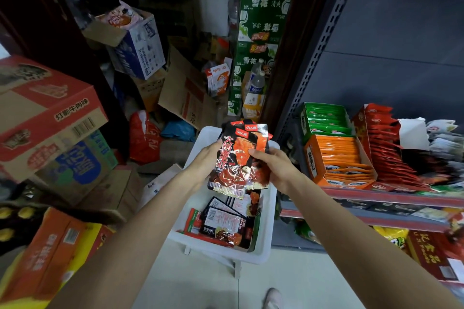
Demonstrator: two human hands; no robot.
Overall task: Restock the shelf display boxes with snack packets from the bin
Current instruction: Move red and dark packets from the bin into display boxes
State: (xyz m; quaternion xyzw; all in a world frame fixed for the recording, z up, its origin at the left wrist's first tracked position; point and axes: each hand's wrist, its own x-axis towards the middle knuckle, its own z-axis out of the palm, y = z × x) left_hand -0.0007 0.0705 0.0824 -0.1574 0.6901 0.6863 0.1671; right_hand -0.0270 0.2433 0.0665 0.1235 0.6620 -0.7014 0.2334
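A stack of black-and-red snack packets (236, 158) is held upright above the white plastic bin (266, 228). My left hand (206, 160) grips the stack's left edge and my right hand (271, 165) grips its right edge, thumb on the front. More packets (226, 226) lie face down in the bin's near end. To the right, on the shelf (376, 195), stand display boxes: a green one (324, 118), an orange one (339, 158) and a red one (384, 143), each filled with packets.
Stacked cardboard cartons (47, 118) crowd the left side, with more at the lower left (45, 253). Green drink cases (261, 20) are piled at the back beside the shelf's upright post (319, 52). My shoe (272, 297) rests on the pale floor.
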